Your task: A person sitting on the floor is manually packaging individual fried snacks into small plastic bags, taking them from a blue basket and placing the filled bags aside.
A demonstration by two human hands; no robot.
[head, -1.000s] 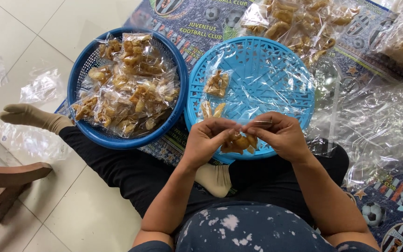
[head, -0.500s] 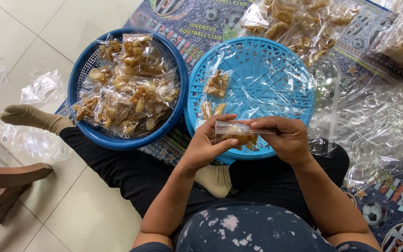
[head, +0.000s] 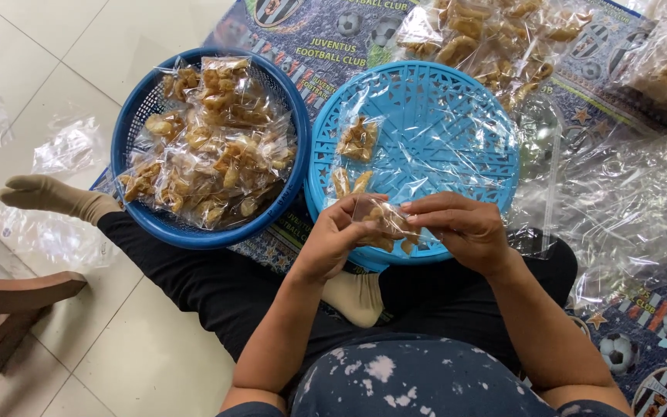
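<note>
Lifting slightly since a moment ago, the snack bag (head: pixel 386 222) is now being pinched between left hand (head: pixel 333 243) and right hand (head: pixel 465 230), both grasping it, just above the light-blue tray's (head: pixel 457 123) near rim, sealing seemingly underway.

Dark blue bleach-splotched shirt (head: pixel 418 382), black trousers (head: pixel 218 289), beige socks (head: pixel 55 197), bare forearms, no sleeves

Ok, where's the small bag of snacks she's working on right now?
In the head view, the small clear bag sits low centre, pinched between left hand and right hand, over the light blue tray's near rim.
</note>
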